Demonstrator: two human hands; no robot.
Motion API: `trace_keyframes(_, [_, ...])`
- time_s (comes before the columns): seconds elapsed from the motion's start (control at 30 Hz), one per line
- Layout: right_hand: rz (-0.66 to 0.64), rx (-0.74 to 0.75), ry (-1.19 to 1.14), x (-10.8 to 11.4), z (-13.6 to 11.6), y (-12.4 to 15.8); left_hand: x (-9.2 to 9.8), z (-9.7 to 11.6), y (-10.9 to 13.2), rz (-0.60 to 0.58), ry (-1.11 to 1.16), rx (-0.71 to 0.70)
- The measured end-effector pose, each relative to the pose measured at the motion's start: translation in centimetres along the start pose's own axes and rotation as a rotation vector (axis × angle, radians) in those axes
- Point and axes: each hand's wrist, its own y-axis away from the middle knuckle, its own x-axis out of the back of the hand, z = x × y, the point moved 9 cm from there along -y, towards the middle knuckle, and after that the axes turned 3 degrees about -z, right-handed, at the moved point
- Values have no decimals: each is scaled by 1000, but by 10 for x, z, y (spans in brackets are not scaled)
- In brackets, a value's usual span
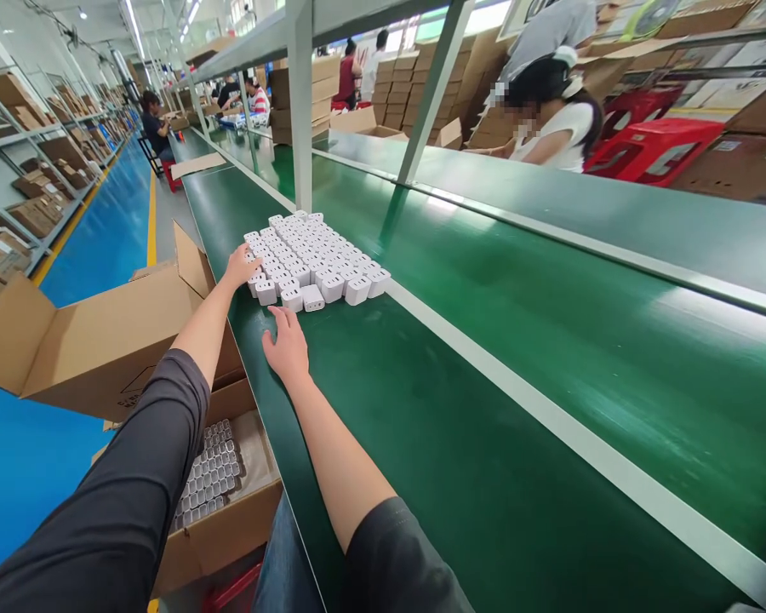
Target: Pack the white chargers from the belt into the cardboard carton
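A tight cluster of small white charger blocks (pixel 332 255) stands on the green work surface (pixel 421 443), most upright with dark port slots on top. One charger block (pixel 313 298) at the near edge lies tipped over. At the cluster's left side, my left hand (pixel 241 267) rests against the outer blocks with its fingers apart. Closer to me, my right hand (pixel 287 342) hovers just short of the near blocks, its fingers spread and nothing in them.
Below on the left, an open cardboard box (pixel 230 519) holds rows of clear-topped small pieces (pixel 214 472). Another open carton (pixel 115 340) stands beyond it. A metal post (pixel 301 111) rises behind the cluster. Across the line, a person (pixel 549 119) sits near red stools (pixel 660 149).
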Motion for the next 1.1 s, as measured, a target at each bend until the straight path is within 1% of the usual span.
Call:
trace_keyframes(0.17, [-51,-21,99,-3,-2,0,5,6,33,10,8,-58])
trace_keyframes(0.3, [-69,-15,169,-2,-7,0,5,8,67,44,11,-37])
trace_keyframes(0.37, [-57,-28,178,3,-7,2,6,8,86,74,15,-13])
trace_keyframes(0.47, [-24,-80,154,16,-6,6,6,14,115,112,19,24])
trace_keyframes(0.53, [-46,-113,139,25,-5,11,4,21,135,124,16,55])
trace_keyframes(0.67, [-171,-185,179,46,-3,30,-5,47,175,125,25,126])
trace_keyframes(0.8, [-172,-248,221,75,0,58,-21,79,213,111,64,157])
trace_keyframes(0.9, [-170,-287,265,93,4,79,-31,95,232,79,101,152])
trace_keyframes(0.97, [-172,-301,300,102,7,90,-37,100,236,6,144,117])
trace_keyframes(1.03, [-169,-308,316,107,8,98,-38,99,236,-90,195,62])
trace_keyframes(1.1, [-166,-307,304,110,8,101,-31,92,234,-162,226,17])
